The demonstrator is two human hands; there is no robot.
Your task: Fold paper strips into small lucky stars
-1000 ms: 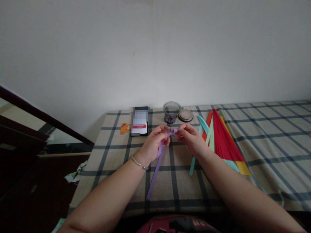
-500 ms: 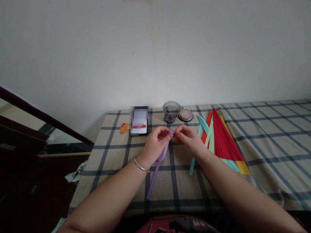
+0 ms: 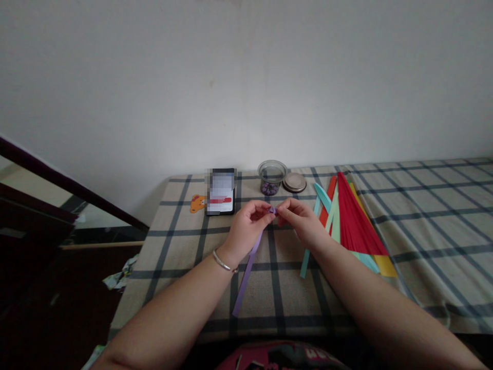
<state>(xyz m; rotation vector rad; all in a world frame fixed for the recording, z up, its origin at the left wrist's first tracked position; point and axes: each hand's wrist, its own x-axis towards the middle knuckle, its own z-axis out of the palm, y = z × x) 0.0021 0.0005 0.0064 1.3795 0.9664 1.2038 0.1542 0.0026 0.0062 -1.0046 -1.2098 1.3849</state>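
Note:
Between my two hands is a purple paper strip, its upper end folded into a small knot-like piece at the fingertips. My left hand pinches that folded part with thumb and fingers, a silver bangle on its wrist. From the other side my right hand pinches the same folded end. The strip's loose tail hangs down and toward me, below my left hand. Behind my hands stands a clear jar without its lid, with small purple pieces at the bottom. The round lid lies right beside it.
Left of the jar a phone leans upright by an orange bear-shaped piece. To the right lie fanned paper strips in red, yellow, green, orange and light blue. A checked cloth covers the table, which meets a white wall.
The loop in the purple strip below my left hand is gone, and the fold between my fingertips looks smaller and tighter. Both hands stay almost in the same place.

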